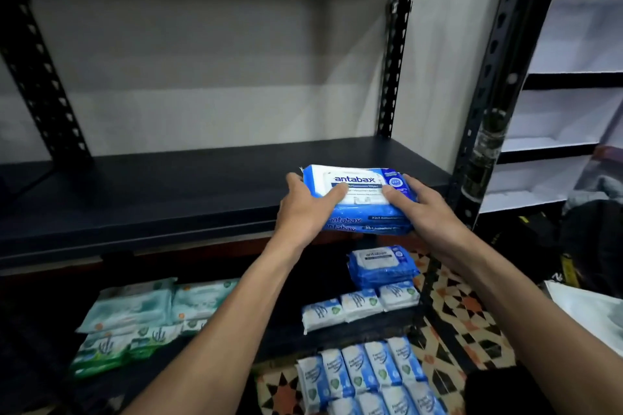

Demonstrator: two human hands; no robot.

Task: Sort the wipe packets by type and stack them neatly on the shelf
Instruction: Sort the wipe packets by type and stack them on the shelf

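A stack of blue-and-white Antabax wipe packets (362, 185) sits at the front right edge of the dark shelf board (168, 192). My left hand (308, 205) grips its left side, thumb lying across the top packet. My right hand (421, 209) grips its right side. On the lower shelf, another blue Antabax stack (382, 266) stands at the right with a row of small white-blue packets (359, 307) in front of it. Pale green packets (141, 303) and green-patterned packets (118, 350) lie at the left. Several slim white-blue packets (364, 377) lie lower down, at the front.
Black perforated uprights (488, 77) frame the shelf unit; the right front post stands close to my right hand. A white shelving unit (573, 84) is at the right. Patterned tiles (465, 320) cover the floor, with a dark bag (593, 232) and a white bag (593, 317) on it.
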